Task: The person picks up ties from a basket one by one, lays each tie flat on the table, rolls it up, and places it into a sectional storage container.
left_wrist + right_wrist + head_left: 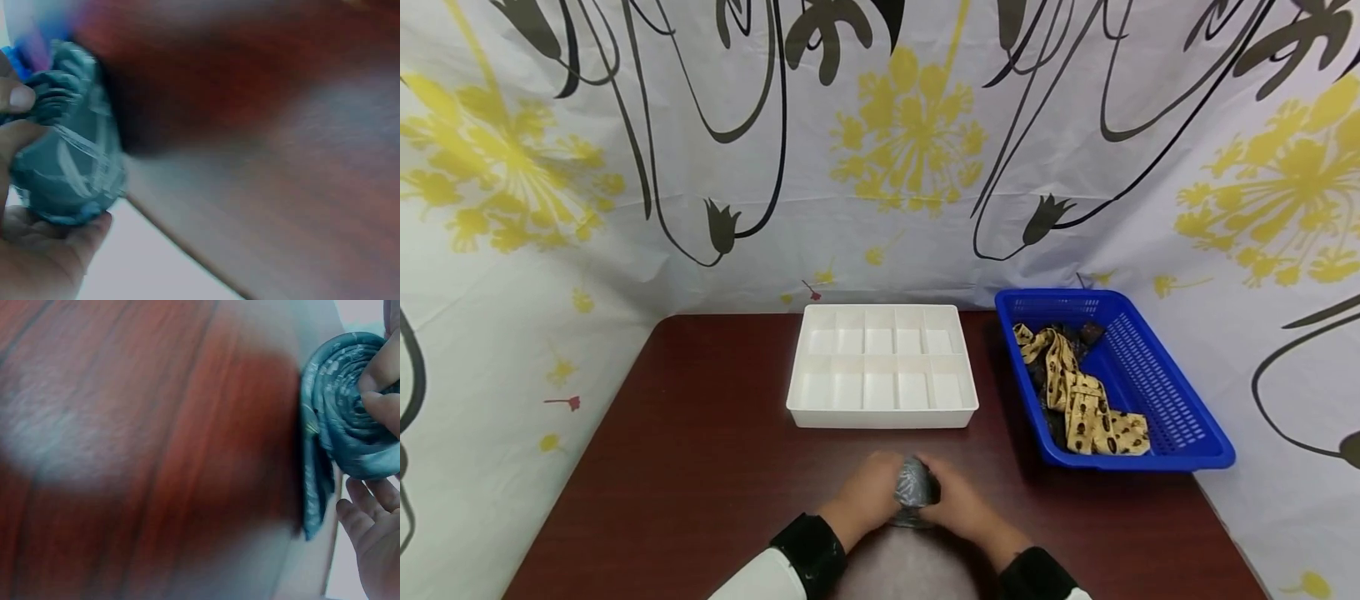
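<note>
A dark grey fabric strip (915, 483), wound into a roll, sits low over the near middle of the table between both hands. My left hand (871, 493) grips it from the left, and my right hand (958, 500) holds it from the right. In the right wrist view the coil (340, 394) shows its spiral layers, with fingertips (381, 369) at its centre and a short loose end (315, 503) hanging below. The left wrist view shows the roll's shiny, striped outer face (78, 159), with fingers at its side and underneath.
Behind the hands stands a white tray (880, 419) with several compartments, none holding anything visible. At the right, a blue basket (1157, 367) holds a yellow patterned cloth strip (1086, 408) and dark cloth. A patterned curtain (880, 242) hangs behind the dark red-brown table (700, 467).
</note>
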`<action>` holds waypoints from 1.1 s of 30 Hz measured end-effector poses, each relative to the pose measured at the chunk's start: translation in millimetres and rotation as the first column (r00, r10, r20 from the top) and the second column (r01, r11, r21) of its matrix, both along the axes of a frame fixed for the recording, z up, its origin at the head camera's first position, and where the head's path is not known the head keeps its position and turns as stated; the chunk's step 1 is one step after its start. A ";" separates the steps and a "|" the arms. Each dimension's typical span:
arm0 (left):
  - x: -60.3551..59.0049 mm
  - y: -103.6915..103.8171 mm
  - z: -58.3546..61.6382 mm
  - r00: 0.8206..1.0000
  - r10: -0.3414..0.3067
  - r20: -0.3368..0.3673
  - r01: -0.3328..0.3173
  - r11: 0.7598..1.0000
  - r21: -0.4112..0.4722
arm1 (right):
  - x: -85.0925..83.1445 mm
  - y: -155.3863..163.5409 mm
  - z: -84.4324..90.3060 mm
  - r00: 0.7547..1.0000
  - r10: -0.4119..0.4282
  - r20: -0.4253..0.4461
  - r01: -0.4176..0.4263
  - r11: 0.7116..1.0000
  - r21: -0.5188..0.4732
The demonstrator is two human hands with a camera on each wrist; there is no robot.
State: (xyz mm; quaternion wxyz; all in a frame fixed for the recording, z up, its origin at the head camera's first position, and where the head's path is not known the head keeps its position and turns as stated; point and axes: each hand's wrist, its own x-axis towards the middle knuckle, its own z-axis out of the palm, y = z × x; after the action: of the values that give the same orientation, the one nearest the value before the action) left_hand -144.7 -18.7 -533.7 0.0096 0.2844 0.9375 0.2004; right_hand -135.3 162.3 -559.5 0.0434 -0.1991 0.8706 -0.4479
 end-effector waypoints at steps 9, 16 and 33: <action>12.8 11.8 14.5 0.996 0.054 -0.064 -0.067 0.971 -0.231 | 1.5 0.2 2.7 0.999 0.040 0.031 -0.041 0.999 0.032; -0.2 -12.3 -9.6 0.981 -0.039 0.190 0.010 0.988 0.155 | 1.7 3.6 -4.0 0.998 0.001 0.055 -0.001 1.000 -0.010; 1.0 -0.8 0.0 0.995 0.021 0.093 -0.018 0.999 -0.029 | 1.9 10.9 -7.9 0.995 0.024 0.102 -0.017 0.997 -0.070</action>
State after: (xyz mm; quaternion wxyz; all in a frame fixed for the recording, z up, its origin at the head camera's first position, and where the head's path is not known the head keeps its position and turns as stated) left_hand -143.7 -19.5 -533.7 0.0556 0.2654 0.9414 0.2007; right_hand -133.5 173.2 -567.4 0.0856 -0.1861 0.8490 -0.4871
